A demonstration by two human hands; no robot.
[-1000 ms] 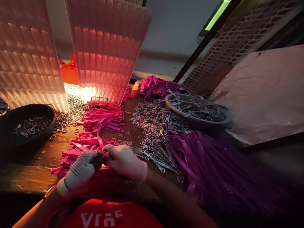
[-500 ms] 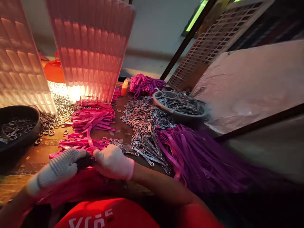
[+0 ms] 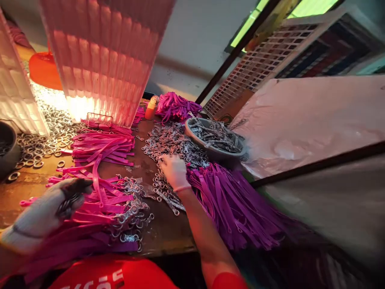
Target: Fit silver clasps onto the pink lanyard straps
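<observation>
My left hand (image 3: 49,206), in a white glove, is at the lower left, its fingers curled round a dark piece with metal parts, partly hidden. Beside it lie pink straps (image 3: 99,200), with metal rings and clips (image 3: 132,212) at their right ends. My right hand (image 3: 174,170), also gloved, is at the pile of small metal clips (image 3: 164,140). Its fingers are bent together at the pile, and I cannot make out what lies between them. Purple straps (image 3: 228,200) lie just right of that wrist.
A grey bowl (image 3: 216,138) heaped with metal clips stands behind the pile. Loose rings (image 3: 45,136) lie left, near a dark pan (image 3: 7,148). Translucent ribbed panels (image 3: 105,60) stand by an orange lamp (image 3: 45,72). An orange bottle (image 3: 151,108) and more purple straps (image 3: 177,105) are at the back.
My hands were together over the pink straps. The right hand has moved right to the metal clips, and the left hand has drawn left. The camera view has shifted a little.
</observation>
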